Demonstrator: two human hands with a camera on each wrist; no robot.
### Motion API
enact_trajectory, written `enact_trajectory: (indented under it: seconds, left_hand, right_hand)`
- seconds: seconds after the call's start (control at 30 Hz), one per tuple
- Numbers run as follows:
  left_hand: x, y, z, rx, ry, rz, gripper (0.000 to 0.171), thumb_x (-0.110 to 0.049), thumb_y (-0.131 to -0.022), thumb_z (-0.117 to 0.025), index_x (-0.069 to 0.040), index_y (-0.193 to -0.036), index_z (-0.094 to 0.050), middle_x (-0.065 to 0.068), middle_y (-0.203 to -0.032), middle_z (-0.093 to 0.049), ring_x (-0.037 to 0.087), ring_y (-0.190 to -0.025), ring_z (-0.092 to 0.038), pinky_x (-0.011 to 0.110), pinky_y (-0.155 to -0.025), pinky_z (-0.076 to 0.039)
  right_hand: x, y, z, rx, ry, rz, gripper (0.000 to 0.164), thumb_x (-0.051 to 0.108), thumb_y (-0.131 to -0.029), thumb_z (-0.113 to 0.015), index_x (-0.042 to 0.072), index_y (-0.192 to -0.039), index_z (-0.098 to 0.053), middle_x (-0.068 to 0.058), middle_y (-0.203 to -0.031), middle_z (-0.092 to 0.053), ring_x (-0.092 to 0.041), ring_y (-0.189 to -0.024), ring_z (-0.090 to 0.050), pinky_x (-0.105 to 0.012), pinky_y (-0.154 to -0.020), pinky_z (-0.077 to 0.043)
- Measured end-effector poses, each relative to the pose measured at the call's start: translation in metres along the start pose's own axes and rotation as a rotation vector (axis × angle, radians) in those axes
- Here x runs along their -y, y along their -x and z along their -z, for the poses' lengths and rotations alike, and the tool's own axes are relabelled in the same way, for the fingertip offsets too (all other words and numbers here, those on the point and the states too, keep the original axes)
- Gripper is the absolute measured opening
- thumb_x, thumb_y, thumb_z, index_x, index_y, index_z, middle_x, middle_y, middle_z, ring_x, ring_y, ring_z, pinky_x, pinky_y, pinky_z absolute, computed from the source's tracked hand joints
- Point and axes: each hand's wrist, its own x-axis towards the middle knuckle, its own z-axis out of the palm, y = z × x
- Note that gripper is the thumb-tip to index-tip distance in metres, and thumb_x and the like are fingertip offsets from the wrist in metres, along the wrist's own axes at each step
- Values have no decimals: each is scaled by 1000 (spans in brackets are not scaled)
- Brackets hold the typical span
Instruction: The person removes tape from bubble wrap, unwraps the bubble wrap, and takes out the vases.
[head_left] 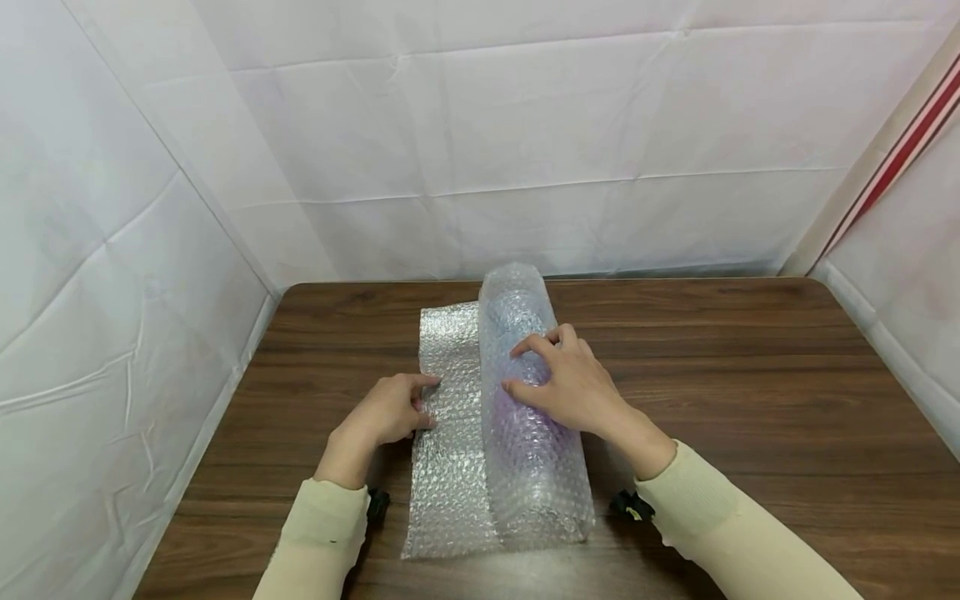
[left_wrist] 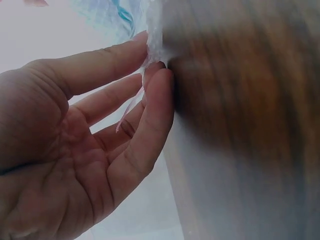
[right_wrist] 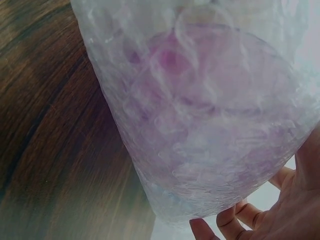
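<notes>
A clear bubble wrap roll (head_left: 536, 492) lies lengthwise on the table, with something purple and bluish inside it; its kind is blurred by the layers. From its left side a flat bubble wrap flap (head_left: 450, 475) spreads over the wood. My left hand (head_left: 382, 410) pinches that flap's outer edge, thumb on top and fingertips beneath, as the left wrist view shows. Over the top of the roll rests my right hand (head_left: 576, 385), its fingers spread and gently bent. The right wrist view shows the purple thing (right_wrist: 215, 75) through the wrap, with fingertips right at the roll's surface.
The dark wooden table (head_left: 750, 375) has rounded far corners. White sheeting (head_left: 525, 125) hangs behind it and along both sides. A red and white strip (head_left: 911, 154) runs down the right corner. Black straps with small devices sit at both wrists.
</notes>
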Motion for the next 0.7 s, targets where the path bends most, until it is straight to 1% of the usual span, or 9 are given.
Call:
enact_trajectory:
  seconds: [0.1, 0.27, 0.37, 0.57, 0.7]
  left_hand:
    - [0, 0, -1, -1, -15, 2, 62, -8, -88, -82, -15, -146, -61, 4, -85, -59, 15, -64, -53, 27, -60, -47]
    - [0, -1, -1, 2, -51, -13, 63, -11, -88, -83, -14, -146, -60, 3, -87, -60, 15, -71, -53, 29, -67, -46]
    - [-1, -1, -1, 1, -55, -13, 63, -11, -87, -84, -14, -145, -60, 3, -88, -61, 16, -72, -54, 29, -68, -47]
    - [0, 0, -1, 3, -42, -6, 63, -10, -88, -83, -14, -146, -60, 4, -91, -62, 16, -72, -56, 29, -68, -49]
    - [1, 1, -2, 4, -17, -5, 62, -9, -88, -82, -14, -146, -60, 4, -91, -62, 15, -67, -58, 28, -63, -51]
  right_hand:
    - [1, -1, 0, 3, -1, 1, 41, 57, -90, -73, 36, -125, -66, -9, -125, -47, -30, -103, -50, -36, -65, -45]
    - [0, 0, 0, -3, 2, 0, 42, 57, -90, -73, 36, -126, -66, -9, -125, -47, -31, -105, -50, -37, -67, -46]
    - [-1, 1, -1, -6, 7, 0, 42, 57, -91, -72, 36, -127, -66, -9, -124, -47, -31, -105, -50, -37, -67, -46]
    - [2, 1, 0, -5, 18, 3, 41, 55, -91, -72, 35, -127, -66, -10, -127, -47, -33, -108, -52, -40, -66, -49]
    - [5, 1, 2, 12, 24, 0, 42, 56, -92, -71, 34, -127, -66, -11, -128, -47, -34, -110, -52, -40, -66, -49]
